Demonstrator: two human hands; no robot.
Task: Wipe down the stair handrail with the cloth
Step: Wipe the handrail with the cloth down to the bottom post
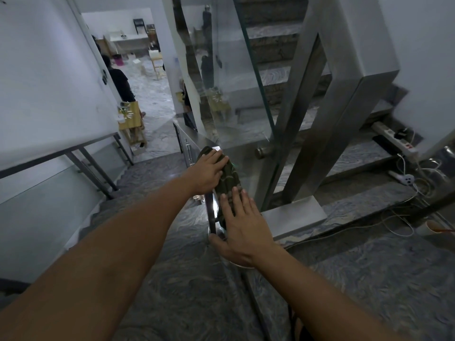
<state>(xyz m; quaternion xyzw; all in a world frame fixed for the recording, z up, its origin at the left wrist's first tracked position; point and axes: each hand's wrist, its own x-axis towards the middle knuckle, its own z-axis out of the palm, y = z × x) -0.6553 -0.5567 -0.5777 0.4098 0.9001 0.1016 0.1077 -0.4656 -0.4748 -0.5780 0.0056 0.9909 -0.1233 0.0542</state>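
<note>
A dark green patterned cloth [227,179] lies along the top of the flat steel stair handrail [190,136], which slopes down and away from me. My left hand [208,172] presses flat on the cloth's far end. My right hand [242,230] presses on its near end, fingers spread, thumb wrapped under the rail's edge. The cloth's middle shows between the two hands. The rail under my hands is mostly hidden.
A glass panel [236,94] and thick steel posts [317,102] stand right of the rail. Stairs descend at the left beside a second rail [61,151]. A power strip [396,139] and cables [398,217] lie on the right steps. A person [119,80] stands in the room below.
</note>
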